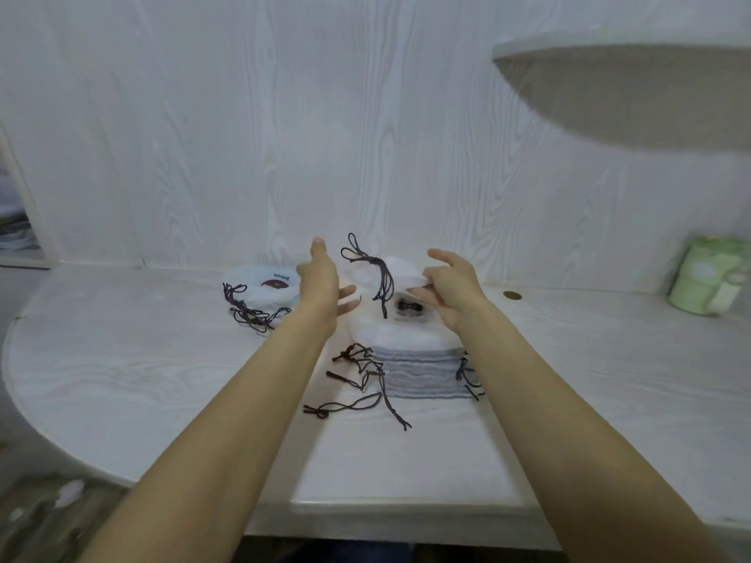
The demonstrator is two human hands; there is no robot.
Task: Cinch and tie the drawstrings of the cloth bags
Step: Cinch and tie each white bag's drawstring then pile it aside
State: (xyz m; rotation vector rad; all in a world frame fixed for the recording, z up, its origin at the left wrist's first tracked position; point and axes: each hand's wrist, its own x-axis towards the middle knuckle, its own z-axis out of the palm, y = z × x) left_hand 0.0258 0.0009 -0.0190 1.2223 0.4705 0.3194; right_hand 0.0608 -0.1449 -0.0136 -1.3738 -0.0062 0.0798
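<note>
Reaching out over the white table [162,379], the person had both bare arms stretched toward a stack of white cloth bags [406,339] near the middle of it. The right hand [451,286] pinched a white cloth bag [400,272] by its upper edge between thumb and forefinger, the other fingers loosely spread above it, and held it up over the stack. Dark drawstrings [378,274] hung from that bag's gathered top, looped above and trailing down in front. The left hand [323,284] stood just beside the bag, fingers straight and a little apart, gripping nothing that I could see; whether it touched the cloth I could not tell. More dark cords [361,375] spilled from both sides of the stack's grey-edged layers onto the table. To the left, well apart from the hands, lay a second pile of bags [260,288] with a brown print, its strings [248,312] bunched at the near edge. A green roll [707,278] stood far right by the wall.
</note>
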